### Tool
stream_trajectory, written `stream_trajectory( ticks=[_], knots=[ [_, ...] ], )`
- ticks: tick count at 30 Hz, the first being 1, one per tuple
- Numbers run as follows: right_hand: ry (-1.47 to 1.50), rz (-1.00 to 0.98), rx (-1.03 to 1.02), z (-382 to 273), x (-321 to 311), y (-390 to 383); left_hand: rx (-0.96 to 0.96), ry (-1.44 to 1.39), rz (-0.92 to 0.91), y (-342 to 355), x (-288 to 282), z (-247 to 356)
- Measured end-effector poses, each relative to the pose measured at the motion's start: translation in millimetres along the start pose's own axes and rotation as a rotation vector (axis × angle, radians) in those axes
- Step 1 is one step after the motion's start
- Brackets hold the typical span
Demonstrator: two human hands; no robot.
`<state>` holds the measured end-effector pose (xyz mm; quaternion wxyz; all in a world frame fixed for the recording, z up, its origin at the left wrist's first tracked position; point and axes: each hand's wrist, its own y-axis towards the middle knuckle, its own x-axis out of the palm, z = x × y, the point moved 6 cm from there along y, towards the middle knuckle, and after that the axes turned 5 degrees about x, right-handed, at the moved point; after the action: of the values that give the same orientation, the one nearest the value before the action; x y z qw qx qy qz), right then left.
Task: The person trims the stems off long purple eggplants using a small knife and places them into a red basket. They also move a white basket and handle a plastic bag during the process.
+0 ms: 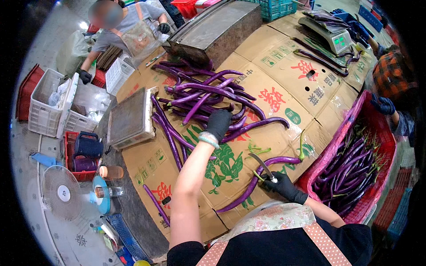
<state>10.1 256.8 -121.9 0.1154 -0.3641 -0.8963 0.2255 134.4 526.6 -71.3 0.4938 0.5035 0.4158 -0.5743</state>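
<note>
My left hand point(218, 124), in a black glove, reaches into a loose pile of long purple eggplants point(195, 99). Its fingers look bent around one of them, though they are partly hidden. In my right hand point(284, 185), also black-gloved, is a small knife point(262, 165) with a curved blade pointing up and to the left. The blade crosses a long curved eggplant point(239, 200) lying in front of me, whose green stem point(302, 148) points away. A cut green stalk point(258, 176) shows beside the right fingers. More green trimmings point(258, 150) lie on the cardboard point(284, 66).
To the right stands a red crate point(385, 133) lined with pink plastic and full of eggplants. Far right, a scale point(335, 39) bears eggplants beside a person's gloved hand point(382, 104). A metal trough point(217, 33) and flat scale point(131, 117) border the pile. Another person point(128, 26) works far left.
</note>
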Motion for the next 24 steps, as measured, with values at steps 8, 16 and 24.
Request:
stream_trajectory(
  ticks=[8, 16, 24],
  knots=[
    [-0.065, -0.013, -0.075, -1, 0, 1, 0.206, 0.042, 0.381, -45, -28, 10],
    [-0.057, -0.011, -0.158, 0, -3, -3, 0.07, 0.022, 0.415, -68, -28, 1],
    [0.014, -0.005, -0.125, -8, -17, -31, -0.016, -0.008, 0.558, -79, -47, 13]
  ],
)
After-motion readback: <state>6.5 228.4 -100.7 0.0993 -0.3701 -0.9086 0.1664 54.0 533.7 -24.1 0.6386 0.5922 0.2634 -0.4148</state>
